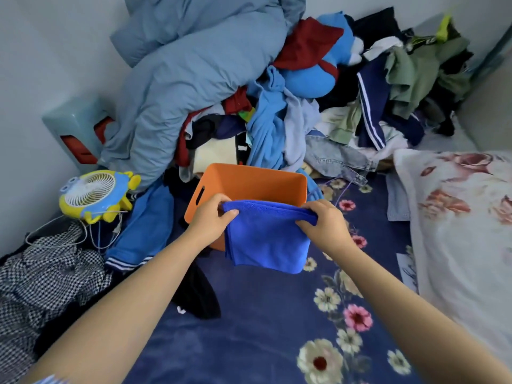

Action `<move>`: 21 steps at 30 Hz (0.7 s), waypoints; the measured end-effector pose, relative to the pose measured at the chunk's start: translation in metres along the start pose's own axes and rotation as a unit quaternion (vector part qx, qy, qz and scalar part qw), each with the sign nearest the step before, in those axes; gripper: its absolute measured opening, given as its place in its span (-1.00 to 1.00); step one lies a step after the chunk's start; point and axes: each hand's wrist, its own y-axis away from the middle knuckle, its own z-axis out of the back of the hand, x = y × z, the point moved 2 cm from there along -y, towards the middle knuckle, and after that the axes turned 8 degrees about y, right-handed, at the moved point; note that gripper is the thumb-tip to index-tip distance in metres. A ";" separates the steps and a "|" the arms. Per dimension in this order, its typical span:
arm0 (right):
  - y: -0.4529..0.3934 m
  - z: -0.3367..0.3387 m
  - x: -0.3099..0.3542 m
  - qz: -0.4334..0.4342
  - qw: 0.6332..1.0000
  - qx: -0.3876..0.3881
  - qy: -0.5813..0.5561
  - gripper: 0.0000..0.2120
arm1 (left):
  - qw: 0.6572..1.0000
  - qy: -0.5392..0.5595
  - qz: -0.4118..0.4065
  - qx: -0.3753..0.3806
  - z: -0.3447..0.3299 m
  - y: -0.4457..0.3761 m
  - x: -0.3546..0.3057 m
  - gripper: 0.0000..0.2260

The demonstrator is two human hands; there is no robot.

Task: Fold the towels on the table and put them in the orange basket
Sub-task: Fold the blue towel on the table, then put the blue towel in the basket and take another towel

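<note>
Both hands hold a folded blue towel (pixel 267 236) up by its top edge, just in front of the orange basket (pixel 250 180). The left hand (pixel 212 217) pinches the towel's left corner and the right hand (pixel 322 223) pinches its right corner, fingers curled over the fold. The towel hangs down over the basket's near wall. What shows of the basket's inside looks bare, though its bottom is hidden. Behind it lies a pile of clothes (pixel 277 120).
</note>
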 end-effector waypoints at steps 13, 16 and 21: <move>-0.195 -0.078 0.016 0.001 1.000 -0.016 -0.008 -0.74 | 0.984 0.151 0.026 -0.088 0.012 -0.210 0.068 -0.71; -0.227 -0.120 0.006 -0.022 0.999 0.017 -0.017 -0.73 | 0.987 0.133 0.049 -0.081 0.004 -0.247 0.102 -0.67; -0.264 -0.205 -0.016 -0.103 0.987 0.117 -0.037 -0.82 | 0.989 0.057 0.114 -0.079 -0.026 -0.292 0.162 -0.57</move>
